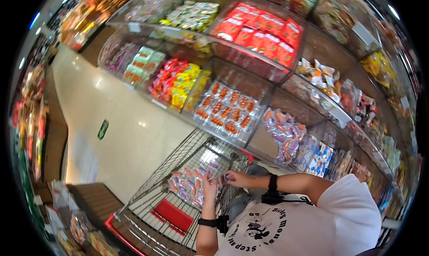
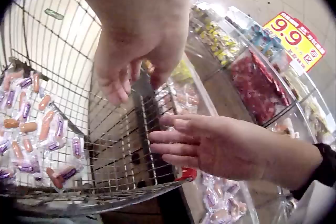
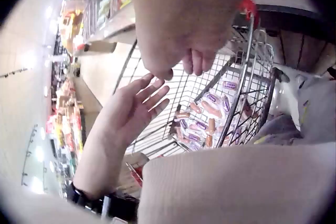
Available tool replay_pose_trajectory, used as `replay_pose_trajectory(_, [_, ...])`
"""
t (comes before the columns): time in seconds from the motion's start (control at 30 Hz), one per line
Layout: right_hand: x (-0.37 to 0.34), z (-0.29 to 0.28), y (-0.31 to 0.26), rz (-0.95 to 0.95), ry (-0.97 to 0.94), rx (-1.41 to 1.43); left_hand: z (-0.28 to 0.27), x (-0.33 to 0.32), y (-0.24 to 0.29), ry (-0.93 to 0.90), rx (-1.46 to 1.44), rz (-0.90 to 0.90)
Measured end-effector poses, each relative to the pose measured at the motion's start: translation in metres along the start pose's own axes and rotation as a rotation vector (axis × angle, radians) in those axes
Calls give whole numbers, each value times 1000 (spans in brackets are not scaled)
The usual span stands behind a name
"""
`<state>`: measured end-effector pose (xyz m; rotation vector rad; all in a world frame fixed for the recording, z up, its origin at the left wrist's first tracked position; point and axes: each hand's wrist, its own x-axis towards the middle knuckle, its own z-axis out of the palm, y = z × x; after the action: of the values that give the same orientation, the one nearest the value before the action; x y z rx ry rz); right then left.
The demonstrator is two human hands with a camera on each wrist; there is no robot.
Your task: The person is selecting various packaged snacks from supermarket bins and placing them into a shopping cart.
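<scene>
Head view is showing both hands meeting over a wire cart: the left hand is hovering beside the right hand. Right wrist view is showing the left hand's fingers extending, relaxed and slightly spread; left wrist view is showing the right hand's fingers lying straight. Both hands are looking open, with neither visibly gripping anything. Many clear-wrapped sausages, some with purple labels, are lying loose in a heap inside the cart, just below and beside the hands. A red panel is sitting near that heap. Beyond the cart, similar packets are filling a display bin, and red packs are lying in an upper one. A yellow price sign reading 9.9 is standing above the bins.
</scene>
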<state>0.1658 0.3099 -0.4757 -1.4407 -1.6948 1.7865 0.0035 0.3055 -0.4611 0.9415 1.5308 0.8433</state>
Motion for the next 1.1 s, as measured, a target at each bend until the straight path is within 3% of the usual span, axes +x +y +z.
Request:
replay_pose_trajectory(0.07, [-26,-27,-12,-31,198,186,16,0,25,-77,94,13])
replay_pose_trajectory(0.13, [-51,-66,-5,-90,491,105,40,4,44,-198,100,79])
replay_pose_trajectory(0.2, [-75,-105,11,-23,785,27,68,12,37,-350,-26,124])
replay_pose_trajectory(0.27, [-86,-134,64,92,1065,-184,104,11,70,-451,-2,154])
replay_pose_trajectory(0.33, [-88,-157,123,262,1116,-93,138,20,75,-586,-35,151])
replay_pose_trajectory(0.5, [-98,-190,145,416,1123,-148,227,54,68,-741,47,40])
replay_pose_trajectory(0.53, [-92,-192,182,444,817,-123,242,61,68,-747,106,31])
replay_pose_trajectory(0.6, [-100,-179,155,364,967,-656,269,76,50,-730,221,-28])
replay_pose_trajectory(0.67, [-103,-170,150,112,1048,-801,290,95,18,-739,382,-66])
replay_pose_trajectory(0.73, [-96,-159,164,217,716,-533,303,100,-1,-718,503,-18])
replay_pose_trajectory(0.77, [-91,-158,167,257,550,-401,305,118,-45,-783,539,17])
replay_pose_trajectory(0.8, [-93,-167,152,383,539,-289,306,136,-89,-847,573,55])
replay_pose_trajectory(0.83, [-94,-171,141,394,728,-228,307,153,-130,-909,603,95])
replay_pose_trajectory(0.87, [-95,-174,133,404,913,-167,307,135,-89,-956,596,195])
replay_pose_trajectory(0.9, [-95,-175,131,414,1096,-103,308,124,-64,-956,548,-9])
replay_pose_trajectory(0.93, [-90,-171,137,498,1105,-91,311,115,-43,-949,497,-211])
replay_pose_trajectory(1.0, [-95,-176,126,467,1203,-99,314,108,-29,-911,384,-613])
replay_pose_trajectory(1.1, [-90,-184,141,514,1349,-175,327,110,-46,-887,382,-554])
